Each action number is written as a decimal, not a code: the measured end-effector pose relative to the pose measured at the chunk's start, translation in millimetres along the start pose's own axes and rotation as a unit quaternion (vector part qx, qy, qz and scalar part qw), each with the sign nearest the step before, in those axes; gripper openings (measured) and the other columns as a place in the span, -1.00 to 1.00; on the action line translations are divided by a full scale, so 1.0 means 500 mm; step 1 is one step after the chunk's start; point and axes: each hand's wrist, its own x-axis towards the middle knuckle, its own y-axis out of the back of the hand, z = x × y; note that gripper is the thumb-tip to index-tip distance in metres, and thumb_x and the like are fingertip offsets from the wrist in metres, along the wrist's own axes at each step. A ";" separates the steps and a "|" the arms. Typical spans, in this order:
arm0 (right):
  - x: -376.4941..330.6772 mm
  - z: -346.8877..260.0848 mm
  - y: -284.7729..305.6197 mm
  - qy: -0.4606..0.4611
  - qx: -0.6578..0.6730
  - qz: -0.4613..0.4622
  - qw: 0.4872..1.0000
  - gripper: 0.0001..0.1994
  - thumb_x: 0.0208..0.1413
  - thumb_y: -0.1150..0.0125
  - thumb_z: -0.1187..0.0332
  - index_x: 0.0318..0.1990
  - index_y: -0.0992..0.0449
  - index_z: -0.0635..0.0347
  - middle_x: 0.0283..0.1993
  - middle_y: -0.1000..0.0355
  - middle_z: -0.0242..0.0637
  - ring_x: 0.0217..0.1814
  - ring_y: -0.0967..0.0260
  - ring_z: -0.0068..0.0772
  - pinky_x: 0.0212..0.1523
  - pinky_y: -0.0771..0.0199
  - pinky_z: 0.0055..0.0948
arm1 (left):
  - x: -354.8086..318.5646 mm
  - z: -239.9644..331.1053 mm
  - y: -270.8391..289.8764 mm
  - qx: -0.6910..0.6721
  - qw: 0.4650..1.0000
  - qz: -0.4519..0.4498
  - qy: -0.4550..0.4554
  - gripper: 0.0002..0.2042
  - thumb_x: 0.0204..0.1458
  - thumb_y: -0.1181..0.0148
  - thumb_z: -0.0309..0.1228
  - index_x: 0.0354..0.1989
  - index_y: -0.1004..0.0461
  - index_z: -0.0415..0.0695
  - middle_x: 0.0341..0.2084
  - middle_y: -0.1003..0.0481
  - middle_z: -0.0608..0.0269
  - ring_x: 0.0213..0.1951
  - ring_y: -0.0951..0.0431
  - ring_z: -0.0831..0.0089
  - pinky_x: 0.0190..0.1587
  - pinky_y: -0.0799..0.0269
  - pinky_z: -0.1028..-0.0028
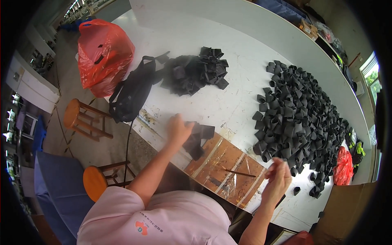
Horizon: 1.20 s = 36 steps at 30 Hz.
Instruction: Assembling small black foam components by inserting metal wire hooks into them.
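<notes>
My left hand [178,130] is closed at the left edge of a small bunch of folded black fabric pieces [199,138], near the table's front edge. Part of its grip is hidden. My right hand [279,175] hovers at the right end of a brown taped board [212,160], fingers curled together. Whatever it might hold is too small to make out. A thin dark stick [241,173] lies on the board, its right end close to that hand. Just beyond my right hand spreads a large heap of black fabric loops [300,110].
A second black pile [196,71] sits at the back left, beside a black bag [136,90] and a red plastic bag [104,53]. Wooden stools [94,181] stand left of the white table [241,102]. A raised panel [228,16] edges the far side. Another red bag [343,166] is at right.
</notes>
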 end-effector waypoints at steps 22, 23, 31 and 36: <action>-0.173 0.018 -0.039 0.028 -0.170 -0.192 0.966 -0.75 0.09 -0.05 0.30 -0.44 -0.43 0.36 -0.66 -0.29 -0.41 -0.64 -0.14 -0.68 -0.63 -0.15 -0.65 | 0.034 -0.015 0.055 -0.226 0.947 -0.221 0.050 -0.83 -0.17 -0.15 -0.37 -0.54 -0.43 -0.24 -0.62 -0.47 0.09 -0.51 -0.48 0.26 -0.44 -0.36 0.37; -0.170 0.012 -0.041 0.064 -0.193 -0.186 0.961 -0.75 0.08 -0.06 0.30 -0.44 -0.44 0.37 -0.66 -0.30 -0.40 -0.64 -0.15 -0.67 -0.62 -0.16 -0.64 | 0.037 0.004 0.081 -0.322 0.913 -0.246 0.042 -0.87 -0.15 -0.13 -0.42 -0.53 -0.42 -0.24 -0.63 -0.46 0.11 -0.54 -0.48 0.37 -0.47 -0.35 0.43; -0.149 0.018 -0.056 -0.143 0.078 -0.205 0.965 -0.84 0.01 -0.14 0.38 -0.39 -0.47 0.35 -0.55 -0.38 -0.36 -0.54 -0.29 -0.64 -0.51 -0.31 -0.67 | -0.069 0.227 0.242 -0.449 0.709 -0.541 -0.049 -0.90 0.00 -0.05 -0.49 -0.35 -0.43 -0.24 -0.63 -0.39 0.42 -0.54 -0.32 0.75 -0.50 -0.25 0.68; -0.141 0.010 -0.044 -0.264 0.325 -0.104 0.902 -0.87 0.05 -0.08 0.40 -0.48 -0.41 0.24 -0.49 -0.42 -0.30 -0.56 -0.36 -0.55 -0.57 -0.40 -0.60 | -0.156 0.237 0.240 -0.630 0.594 -0.474 0.161 -0.81 -0.05 -0.07 -0.54 -0.24 -0.33 -0.29 -0.43 -0.41 0.28 -0.40 -0.41 0.63 -0.37 -0.35 0.62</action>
